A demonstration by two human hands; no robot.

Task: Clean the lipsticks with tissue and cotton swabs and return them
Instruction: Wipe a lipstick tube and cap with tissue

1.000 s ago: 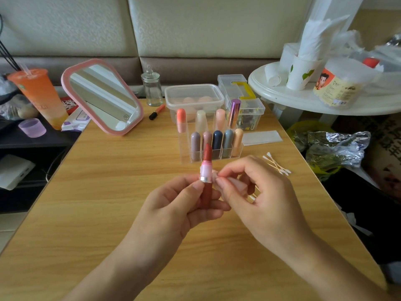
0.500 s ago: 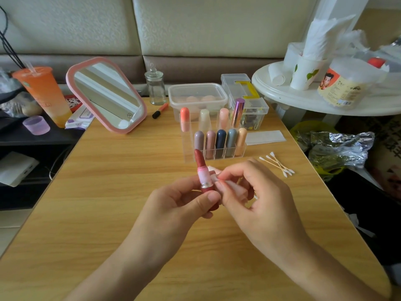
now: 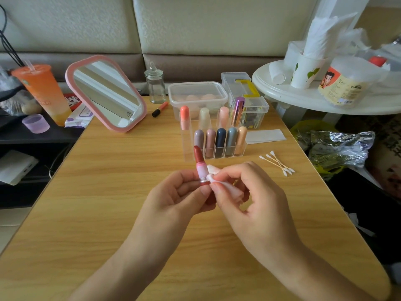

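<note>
Gripping the uncapped dark-red lipstick tube (image 3: 200,168), the left hand (image 3: 173,198) is steadying it; the right hand (image 3: 256,205) is pinching white tissue (image 3: 225,187) against its silver collar (image 3: 203,180), ideally lightly.

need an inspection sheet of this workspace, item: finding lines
surface: light wooden table, grain visible
job's things: open red lipstick near upright, white tissue against its collar; clear acrylic organiser holds capped lipsticks; wooden cotton swabs lie right
clutter: pink-framed mirror, glass jar, lidded plastic box, orange drink cup
grippers: left hand grips the lipstick, right hand pinches the tissue
cables: thin black cables, far left edge
surroundings: beige sofa behind, white round side table right
</note>
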